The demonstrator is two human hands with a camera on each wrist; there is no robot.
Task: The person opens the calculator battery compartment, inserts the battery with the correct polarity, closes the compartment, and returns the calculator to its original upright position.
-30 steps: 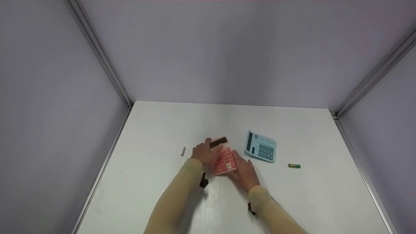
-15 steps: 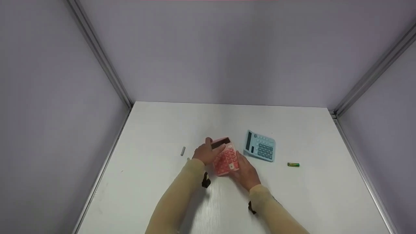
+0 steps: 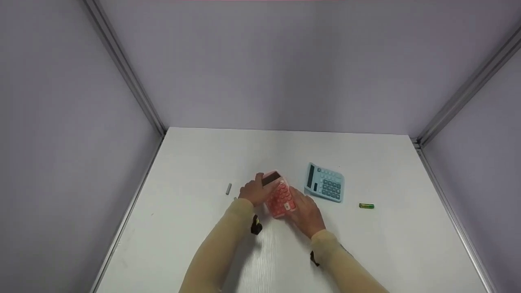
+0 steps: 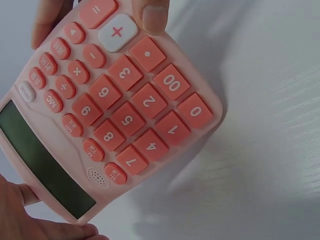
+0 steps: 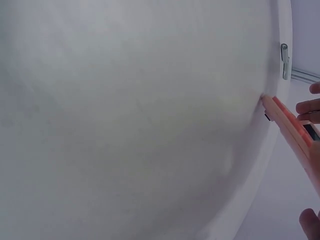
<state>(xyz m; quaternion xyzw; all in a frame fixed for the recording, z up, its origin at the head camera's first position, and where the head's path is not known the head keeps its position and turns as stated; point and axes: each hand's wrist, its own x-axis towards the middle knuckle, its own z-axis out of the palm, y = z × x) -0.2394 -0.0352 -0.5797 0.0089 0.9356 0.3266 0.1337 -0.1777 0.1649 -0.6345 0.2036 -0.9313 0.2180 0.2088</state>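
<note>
Both hands hold a pink calculator [image 3: 281, 199] tilted up over the white table, its keys facing up. My left hand [image 3: 254, 191] grips it by the display end, and the left wrist view shows those fingers at the display's edge [image 4: 47, 157]. Along the opposite side, my right hand [image 3: 307, 213] pinches the lower corner, its thumb [image 4: 151, 17] close to the white plus key. Seen nearly edge-on in the right wrist view, the calculator [image 5: 292, 131] has its lower end close to the tabletop. Its back is mostly hidden.
A light blue calculator [image 3: 325, 182] lies to the right of the hands. Farther right is a green battery [image 3: 366, 206]. A small grey rod [image 3: 228, 189] lies left of the left hand, with another partly hidden by the sleeve. Grey walls surround the table [image 3: 183, 162].
The pink calculator shifted slightly right, then back left, and its tilt changed as both hands kept hold of it. The things on the table stayed put.
</note>
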